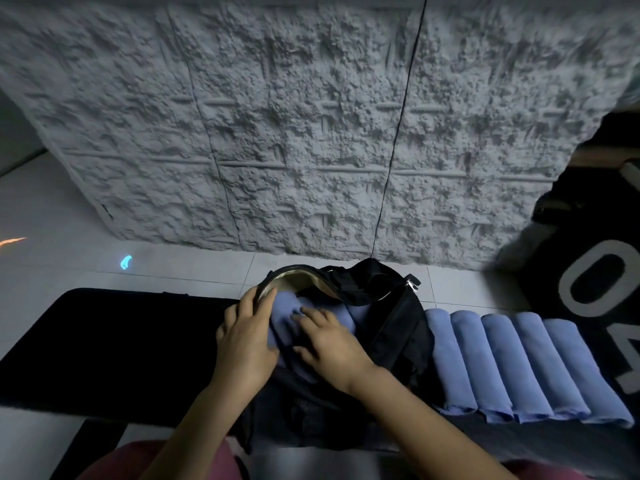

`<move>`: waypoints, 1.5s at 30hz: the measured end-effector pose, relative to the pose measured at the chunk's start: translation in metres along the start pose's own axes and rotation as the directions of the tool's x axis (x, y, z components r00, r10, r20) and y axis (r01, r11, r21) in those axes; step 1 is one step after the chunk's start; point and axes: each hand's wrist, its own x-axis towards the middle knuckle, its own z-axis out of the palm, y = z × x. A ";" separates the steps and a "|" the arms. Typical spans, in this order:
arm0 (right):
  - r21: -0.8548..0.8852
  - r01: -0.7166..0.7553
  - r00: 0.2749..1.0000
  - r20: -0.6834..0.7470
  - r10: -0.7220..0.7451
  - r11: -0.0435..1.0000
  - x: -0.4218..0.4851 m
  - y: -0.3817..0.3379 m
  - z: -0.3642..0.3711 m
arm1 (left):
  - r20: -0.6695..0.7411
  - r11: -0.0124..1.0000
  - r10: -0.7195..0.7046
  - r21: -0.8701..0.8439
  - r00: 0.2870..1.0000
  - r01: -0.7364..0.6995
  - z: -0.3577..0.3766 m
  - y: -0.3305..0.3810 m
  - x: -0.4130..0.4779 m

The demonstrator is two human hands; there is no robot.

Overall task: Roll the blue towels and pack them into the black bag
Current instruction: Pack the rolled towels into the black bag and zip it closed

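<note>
The black bag lies open on the black mat, its light lining showing at the mouth. Blue rolled towels sit inside the opening. My left hand rests with straight fingers on the bag's left rim and the side of a towel. My right hand presses flat on top of the towels in the bag. To the right of the bag, several rolled blue towels lie side by side in a row on the mat.
A black mat covers the white tiled floor in front of me. A rough grey wall panel stands behind the bag. A black object with white lettering stands at the right. My knees are at the bottom edge.
</note>
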 end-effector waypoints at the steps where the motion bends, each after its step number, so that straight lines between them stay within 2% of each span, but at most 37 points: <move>1: 0.032 0.041 0.995 -0.091 -0.038 0.999 -0.013 0.007 -0.014 | -0.010 1.000 0.002 0.011 1.000 -0.002 0.002 0.001 -0.001; 3: 0.028 0.031 0.964 -0.266 -0.023 0.999 -0.040 0.030 -0.040 | -0.015 0.999 0.013 0.031 1.000 -0.012 0.006 0.001 -0.002; 4: 0.021 -0.040 0.934 -0.353 0.045 0.999 -0.053 0.046 -0.052 | -0.019 0.999 0.016 0.035 1.000 -0.015 0.008 0.000 -0.003; 6: 0.089 -0.288 0.822 -0.488 0.294 0.954 -0.075 0.082 -0.074 | -0.025 0.999 0.008 0.042 1.000 -0.007 0.013 -0.002 -0.003; 7: 0.123 -0.431 0.750 -0.501 0.431 0.894 -0.083 0.102 -0.080 | -0.025 0.999 -0.001 0.047 1.000 0.002 0.014 -0.003 -0.003; 9: 0.091 -0.673 0.653 -0.392 0.648 0.734 -0.094 0.138 -0.080 | -0.022 0.999 -0.022 0.046 1.000 0.023 0.017 -0.003 -0.002; 11: 0.133 -0.778 0.586 -0.200 0.785 0.614 -0.098 0.160 -0.063 | -0.013 0.999 -0.034 0.040 0.999 0.034 0.018 -0.001 -0.002; 13: 0.225 -0.799 0.551 -0.101 0.829 0.558 -0.095 0.169 -0.040 | 0.002 0.999 -0.038 0.033 0.999 0.038 0.018 0.001 -0.001; 17: 0.094 -0.836 0.537 -0.066 0.841 0.541 -0.083 0.167 -0.023 | -0.001 0.998 -0.010 0.055 1.000 0.010 0.016 -0.001 -0.001; 22: 0.096 -0.818 0.562 -0.068 0.824 0.567 -0.083 0.161 -0.013 | -0.010 0.992 0.029 0.122 1.000 -0.028 0.019 -0.002 -0.001; 26: 0.142 -0.820 0.553 -0.050 0.832 0.554 -0.085 0.153 -0.004 | -0.141 0.925 0.285 0.301 0.948 -0.233 0.017 0.016 0.008; 29: 0.347 -0.795 0.523 -0.021 0.852 0.497 -0.085 0.150 -0.014 | -0.058 0.783 0.496 0.460 0.867 -0.418 0.007 0.037 0.030; 31: 0.428 -0.744 0.537 -0.073 0.840 0.513 -0.089 0.140 -0.024 | 0.111 0.614 0.586 0.586 0.803 -0.530 0.001 0.046 0.049; 32: 0.402 -0.711 0.563 -0.166 0.809 0.577 -0.095 0.132 -0.029 | 0.194 0.529 0.599 0.632 0.777 -0.566 -0.001 0.048 0.058; 34: 0.103 -0.651 0.636 -0.466 0.615 0.752 -0.108 0.111 -0.043 | 0.288 0.419 0.619 0.665 0.730 -0.618 -0.001 0.048 0.077; 35: -0.023 -0.615 0.667 -0.548 0.505 0.788 -0.112 0.104 -0.053 | 0.314 0.406 0.623 0.653 0.716 -0.640 0.001 0.047 0.086; 36: -0.018 -0.599 0.689 -0.520 0.504 0.800 -0.114 0.104 -0.064 | 0.326 0.415 0.616 0.639 0.717 -0.647 0.001 0.048 0.093; 37: 0.124 -0.601 0.690 -0.419 0.591 0.790 -0.111 0.106 -0.078 | 0.324 0.448 0.603 0.618 0.729 -0.646 -0.001 0.050 0.101; 38: 0.339 -0.602 0.685 -0.246 0.686 0.723 -0.108 0.111 -0.091 | 0.312 0.506 0.592 0.574 0.743 -0.644 -0.004 0.052 0.107; 39: 0.480 -0.596 0.701 -0.079 0.708 0.643 -0.104 0.116 -0.103 | 0.299 0.585 0.577 0.499 0.760 -0.640 -0.005 0.053 0.115; 40: 0.560 -0.557 0.745 0.011 0.667 0.613 -0.103 0.115 -0.115 | 0.291 0.667 0.559 0.398 0.776 -0.630 -0.006 0.051 0.123; 42: 0.761 -0.393 0.849 0.086 0.521 0.515 -0.097 0.106 -0.133 | 0.264 0.780 0.541 0.195 0.798 -0.594 -0.008 0.047 0.137; 43: 0.850 -0.299 0.902 0.104 0.420 0.433 -0.093 0.098 -0.137 | 0.249 0.809 0.537 0.119 0.806 -0.575 -0.008 0.045 0.142; 45: 0.940 -0.203 0.964 0.143 0.226 0.272 -0.082 0.079 -0.138 | 0.246 0.834 0.528 0.031 0.813 -0.551 -0.009 0.044 0.147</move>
